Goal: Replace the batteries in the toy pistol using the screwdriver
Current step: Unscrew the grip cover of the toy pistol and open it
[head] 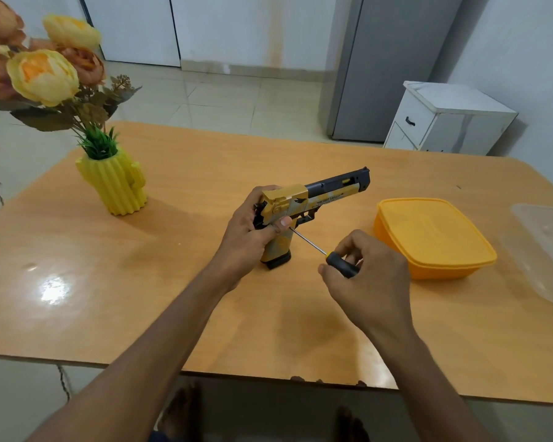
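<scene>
Both hands busy: left hand clamps pistol upright; right hand pinches screwdriver, shaft angled up-left into grip (tip hidden behind thumb).

Your toy pistol looks like matt plastic, yellow and black. Your screwdriver shows a thin shiny metal shaft and a glossy black handle. The wood-look surface is smooth, glaring with reflected light. That orange box looks like smooth plastic.
</scene>
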